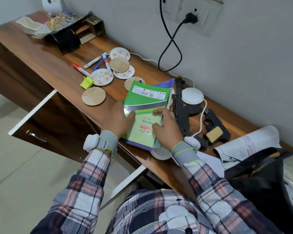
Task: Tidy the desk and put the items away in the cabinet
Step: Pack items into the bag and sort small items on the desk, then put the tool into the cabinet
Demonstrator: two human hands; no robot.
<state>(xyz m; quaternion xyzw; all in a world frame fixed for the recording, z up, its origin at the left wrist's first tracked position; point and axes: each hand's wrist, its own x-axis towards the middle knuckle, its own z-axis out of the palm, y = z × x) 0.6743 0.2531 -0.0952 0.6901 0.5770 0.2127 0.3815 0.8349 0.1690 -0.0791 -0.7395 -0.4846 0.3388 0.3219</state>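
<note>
- The pads point(145, 100) are a loose stack: a pale green slip pad on top, a bigger green booklet under it, and a blue one at the bottom. They sit near the front edge of the table point(54, 65).
- The left hand point(119, 118) grips the stack's left side with its thumb on top. The right hand point(167, 132) pinches the right side the same way, so both hands are holding it.
- I'd guess it's light and floppy. The covers look glossy, so the pieces will probably slide on each other and fan out.
- It's best to square them up and clamp the whole stack across a long edge, thumb on top and fingers under. Grabbing only the top pad would likely drop the rest.
- It's tight on the right, with a black toy point(181, 112), a white disc point(192, 95) and its cable point(202, 119) just beside the stack. A newspaper point(247, 142) and a bag point(260, 174) are a bit further along.
- Coasters point(93, 98) and markers point(95, 61) are scattered behind and to the left, so don't sweep the stack that way.
- The front-left is the easy way out, off the table edge toward the cabinet door point(57, 119), which stands open. Watch its white edge on the way down. I can't see inside the cabinet from here.
</note>
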